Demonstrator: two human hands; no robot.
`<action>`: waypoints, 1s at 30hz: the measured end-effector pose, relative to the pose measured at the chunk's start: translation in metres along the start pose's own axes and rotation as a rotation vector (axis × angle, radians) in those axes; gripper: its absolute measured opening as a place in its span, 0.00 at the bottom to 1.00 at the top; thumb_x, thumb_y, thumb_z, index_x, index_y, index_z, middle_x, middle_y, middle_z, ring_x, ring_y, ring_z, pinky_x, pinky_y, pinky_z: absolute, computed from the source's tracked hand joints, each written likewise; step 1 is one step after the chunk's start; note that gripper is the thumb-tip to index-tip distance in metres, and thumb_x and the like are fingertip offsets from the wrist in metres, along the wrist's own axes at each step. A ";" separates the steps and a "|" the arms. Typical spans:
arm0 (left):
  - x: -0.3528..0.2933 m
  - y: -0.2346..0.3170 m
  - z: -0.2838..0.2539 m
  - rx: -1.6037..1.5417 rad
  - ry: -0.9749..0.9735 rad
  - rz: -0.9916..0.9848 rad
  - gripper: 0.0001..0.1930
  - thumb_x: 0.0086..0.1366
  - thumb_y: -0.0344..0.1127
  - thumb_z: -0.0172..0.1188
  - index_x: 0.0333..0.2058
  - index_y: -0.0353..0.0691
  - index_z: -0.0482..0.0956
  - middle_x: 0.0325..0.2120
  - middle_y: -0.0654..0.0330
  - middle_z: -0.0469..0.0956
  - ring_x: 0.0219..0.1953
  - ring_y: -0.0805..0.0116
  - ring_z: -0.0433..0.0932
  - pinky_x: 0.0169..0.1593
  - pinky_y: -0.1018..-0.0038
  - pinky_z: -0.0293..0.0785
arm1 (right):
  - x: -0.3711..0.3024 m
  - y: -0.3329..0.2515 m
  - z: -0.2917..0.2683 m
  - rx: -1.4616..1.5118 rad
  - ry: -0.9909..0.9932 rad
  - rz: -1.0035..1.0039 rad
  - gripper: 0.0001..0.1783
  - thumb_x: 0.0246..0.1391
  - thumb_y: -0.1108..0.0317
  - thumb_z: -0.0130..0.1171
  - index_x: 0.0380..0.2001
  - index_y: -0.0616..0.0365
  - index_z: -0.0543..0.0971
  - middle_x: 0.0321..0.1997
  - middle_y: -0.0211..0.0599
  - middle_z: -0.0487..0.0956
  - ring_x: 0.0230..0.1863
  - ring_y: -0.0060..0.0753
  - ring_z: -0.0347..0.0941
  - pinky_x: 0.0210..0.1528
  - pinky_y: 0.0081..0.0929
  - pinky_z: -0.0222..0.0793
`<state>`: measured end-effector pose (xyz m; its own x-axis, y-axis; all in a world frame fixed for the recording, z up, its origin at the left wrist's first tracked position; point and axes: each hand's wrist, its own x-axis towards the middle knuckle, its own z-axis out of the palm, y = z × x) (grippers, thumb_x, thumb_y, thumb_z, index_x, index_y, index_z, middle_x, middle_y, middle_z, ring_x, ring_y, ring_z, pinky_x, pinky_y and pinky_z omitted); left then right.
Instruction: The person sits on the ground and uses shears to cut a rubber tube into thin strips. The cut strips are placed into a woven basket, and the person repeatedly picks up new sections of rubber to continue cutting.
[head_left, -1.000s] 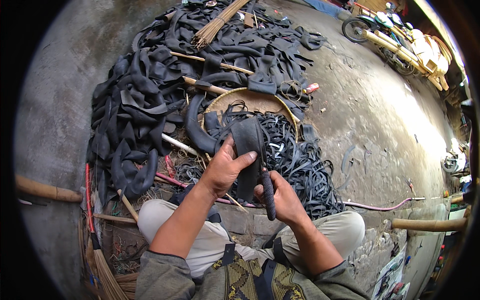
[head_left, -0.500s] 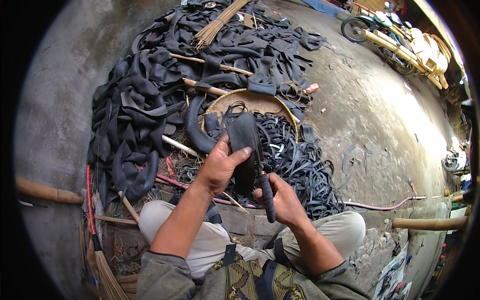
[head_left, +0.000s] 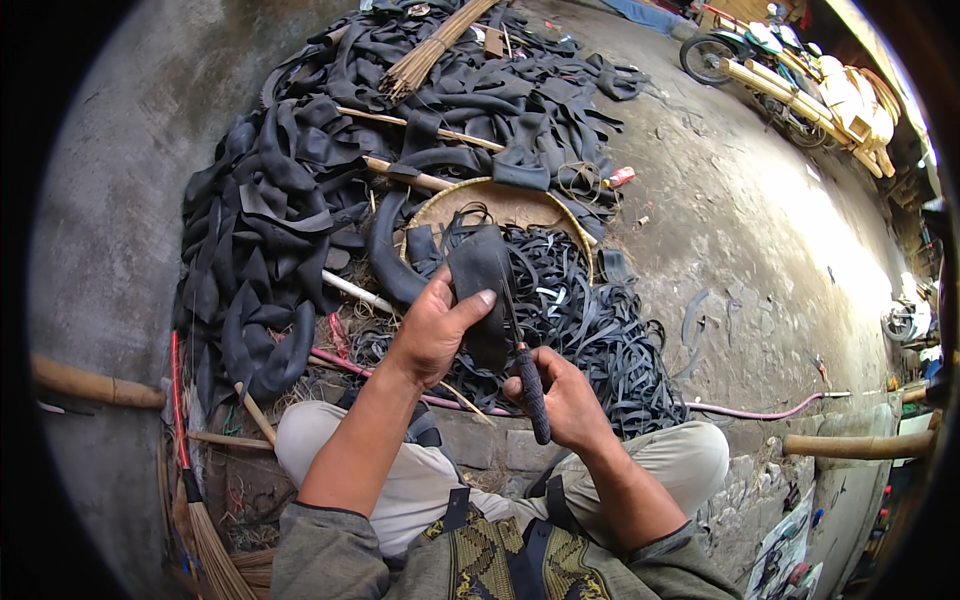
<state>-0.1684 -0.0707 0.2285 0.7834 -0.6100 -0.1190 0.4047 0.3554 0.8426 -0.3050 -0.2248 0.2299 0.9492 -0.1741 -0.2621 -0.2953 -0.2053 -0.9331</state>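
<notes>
My left hand (head_left: 432,332) pinches a black rubber piece (head_left: 478,262), thumb on top and fingers behind it. My right hand (head_left: 565,402) is closed round the dark wrapped handle of scissors (head_left: 533,392). Their blades point away from me and lie along the right edge of the rubber. How far the blades are apart I cannot tell. Beyond my hands, a round woven tray (head_left: 575,218) holds part of a heap of thin black rubber strips (head_left: 610,345), which spills over toward my right knee.
A large pile of black rubber pieces (head_left: 290,190) lies at the far left, with a stick bundle (head_left: 430,55) on top. A pink hose (head_left: 770,415) crosses the ground at right. A broom (head_left: 205,540) is at lower left; a motorbike (head_left: 712,58) stands far right.
The rubber piece and the scissor blades have shifted slightly left and tilted a little. My left hand has moved slightly with the rubber; both hands keep their hold.
</notes>
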 end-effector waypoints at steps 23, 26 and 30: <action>-0.007 -0.005 0.007 0.176 -0.030 0.010 0.28 0.71 0.24 0.59 0.67 0.36 0.63 0.55 0.61 0.76 0.55 0.73 0.76 0.63 0.71 0.73 | 0.004 0.006 0.000 0.103 0.018 0.065 0.29 0.54 0.45 0.74 0.36 0.64 0.81 0.24 0.29 0.77 0.25 0.19 0.67 0.30 0.23 0.66; -0.001 0.002 0.000 -0.077 -0.024 -0.115 0.28 0.72 0.24 0.58 0.68 0.38 0.62 0.55 0.59 0.77 0.55 0.69 0.78 0.61 0.68 0.77 | -0.002 0.002 -0.001 0.043 0.016 0.013 0.29 0.54 0.45 0.74 0.36 0.64 0.81 0.24 0.28 0.77 0.24 0.19 0.67 0.29 0.23 0.65; 0.002 0.004 -0.005 -0.179 0.006 -0.078 0.29 0.72 0.23 0.57 0.69 0.38 0.60 0.56 0.56 0.77 0.55 0.65 0.80 0.58 0.64 0.81 | -0.003 0.000 0.001 0.038 -0.024 0.049 0.30 0.54 0.43 0.73 0.36 0.64 0.81 0.24 0.31 0.77 0.26 0.21 0.68 0.31 0.25 0.66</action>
<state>-0.1630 -0.0674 0.2289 0.7490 -0.6367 -0.1833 0.5410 0.4280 0.7240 -0.3076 -0.2235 0.2301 0.9363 -0.1601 -0.3125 -0.3371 -0.1601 -0.9278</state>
